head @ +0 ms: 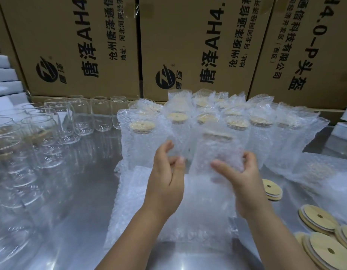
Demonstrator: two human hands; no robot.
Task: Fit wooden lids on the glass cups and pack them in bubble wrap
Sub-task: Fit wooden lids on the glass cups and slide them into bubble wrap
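Several loose lids (320, 221) lie nearest, at the right of the surface (81, 191), some overlapping. A flat pile of bubble bags (168, 221) lies under the forearms. Above the pile, the right hand (244, 182) grips the lower part of a cup (217, 149) that is already lidded and inside a bag, with the thumb in front and the fingers curled behind. The cup is upright, off the surface, just in front of the packed cups (236, 121). The left hand (166, 178) sits just beside it with fingers loosely curled. I cannot tell whether it pinches the clear bag's edge or holds nothing. To the left stand bare cups (81, 117), close together, and printed cartons (81, 45) wall the back. The main risk looks like the one-handed hold: bubble film is slick over glass, so the cup could slide down through the grip or tip as it is set down. The packed row is crowded, so pushing this one in carelessly could knock a neighbour over. The bag's top appears unsealed, so a hard tilt might let the lid work loose. A sweeping left forearm could also clip the bare glass.
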